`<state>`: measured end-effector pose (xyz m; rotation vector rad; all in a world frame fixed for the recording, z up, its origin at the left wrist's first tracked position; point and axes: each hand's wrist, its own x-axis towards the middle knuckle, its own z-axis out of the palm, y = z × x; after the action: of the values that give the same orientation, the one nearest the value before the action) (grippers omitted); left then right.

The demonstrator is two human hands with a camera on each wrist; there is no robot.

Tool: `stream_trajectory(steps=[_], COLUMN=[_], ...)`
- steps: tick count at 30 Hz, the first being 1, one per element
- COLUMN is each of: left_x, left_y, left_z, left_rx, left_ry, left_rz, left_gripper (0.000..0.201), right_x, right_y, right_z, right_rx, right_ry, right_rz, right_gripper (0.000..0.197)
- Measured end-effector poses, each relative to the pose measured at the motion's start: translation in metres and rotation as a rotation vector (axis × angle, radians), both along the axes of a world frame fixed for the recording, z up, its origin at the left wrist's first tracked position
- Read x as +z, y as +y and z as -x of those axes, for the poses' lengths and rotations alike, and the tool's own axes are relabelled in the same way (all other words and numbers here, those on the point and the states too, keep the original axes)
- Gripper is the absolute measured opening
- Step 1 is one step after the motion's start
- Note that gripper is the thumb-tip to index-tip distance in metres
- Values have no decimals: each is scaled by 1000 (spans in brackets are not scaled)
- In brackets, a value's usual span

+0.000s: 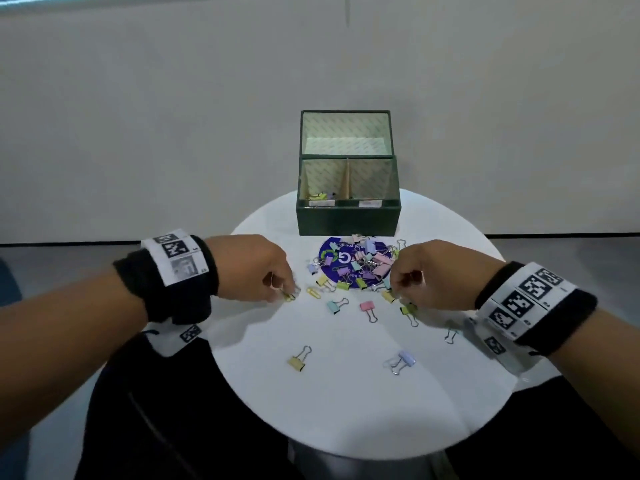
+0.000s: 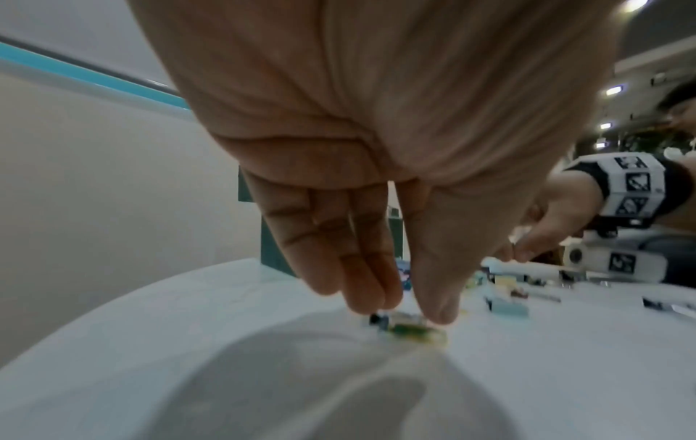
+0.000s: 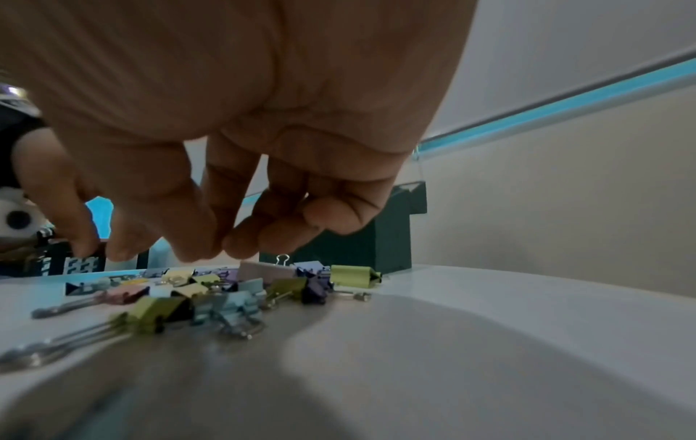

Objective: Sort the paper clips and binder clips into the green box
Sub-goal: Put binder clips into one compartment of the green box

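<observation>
The green box (image 1: 346, 220) stands open at the back of the round white table (image 1: 346, 410); a few clips lie in its left compartment. A heap of pastel binder clips (image 1: 367, 261) covers a blue disc (image 1: 330, 270) in front of it. My left hand (image 1: 285, 292) reaches down left of the heap. Its thumb and straight fingers pinch a green paper clip (image 2: 410, 330) that lies on the table. My right hand (image 1: 398, 289) hovers over the heap's right edge (image 3: 241, 297), fingers curled, thumb tip against index tip (image 3: 220, 254). I see nothing between them.
Loose binder clips lie nearer me: yellow (image 1: 298, 362), lilac (image 1: 405, 358), pink (image 1: 367, 306), teal (image 1: 334, 306), green (image 1: 408, 310). A yellow paper clip (image 1: 313, 292) lies just right of my left fingers. The table's front edge drops off close to my body.
</observation>
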<state>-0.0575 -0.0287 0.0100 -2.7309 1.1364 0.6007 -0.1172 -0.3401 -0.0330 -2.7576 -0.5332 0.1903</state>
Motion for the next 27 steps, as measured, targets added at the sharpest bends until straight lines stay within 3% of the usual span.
stream_trajectory(steps=[4,11,14,17,22,27], left_x=[-11,-23,-24,-27,-34,-39], left_y=[6,4,0,-6,-9,-6], left_z=[6,6,3,2,-1,-4], left_rx=[-43,-71,-75,-71,-71,-14], left_ry=[-54,-148,-136,-136,-167,-172], left_rz=[-7,91,51,72,123,185], left_gripper=[29,10,30,35,25,16], right_x=[0,6,5,5,2,1], right_y=[-1,13,30,52,85,105], right_z=[1,4,0,-6,-16,-27], right_rx=[-65,-88,-42,35,165,184], right_ry=[72,62,32,-40,-133,-85], right_rz=[-83,-114,-99,-61,49,138], right_gripper=[14,15,15,13,11,27])
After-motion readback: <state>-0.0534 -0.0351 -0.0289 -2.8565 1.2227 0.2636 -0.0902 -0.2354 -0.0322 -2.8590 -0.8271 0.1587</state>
